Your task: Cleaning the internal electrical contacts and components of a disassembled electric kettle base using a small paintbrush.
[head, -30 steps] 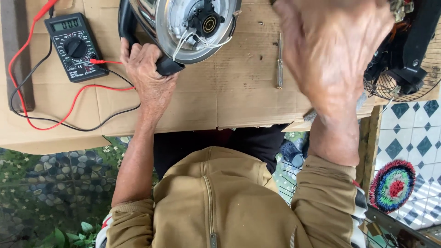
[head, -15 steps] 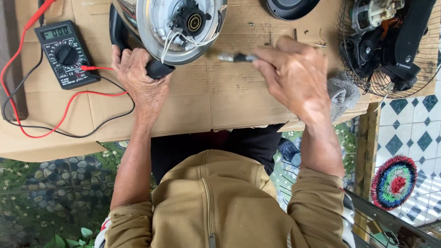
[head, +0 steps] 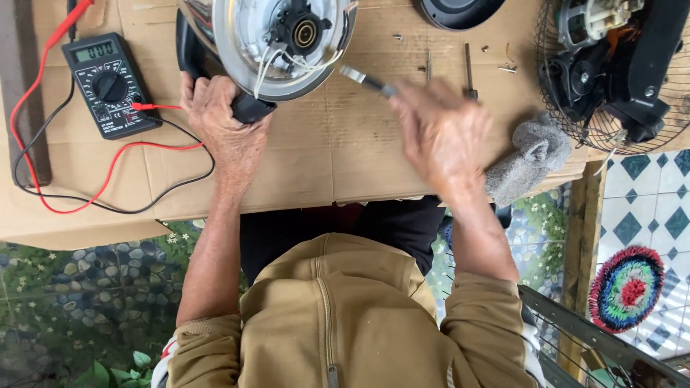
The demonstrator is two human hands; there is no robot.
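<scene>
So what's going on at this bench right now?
A person works on an upturned electric kettle lying on cardboard, its base open with wires showing. The left hand grips the kettle's black handle. The right hand holds a screwdriver with its tip pointing at the base; the hand is blurred. A multimeter with red and black leads lies to one side, loose screws, a grey cloth and a fan to the other.
</scene>
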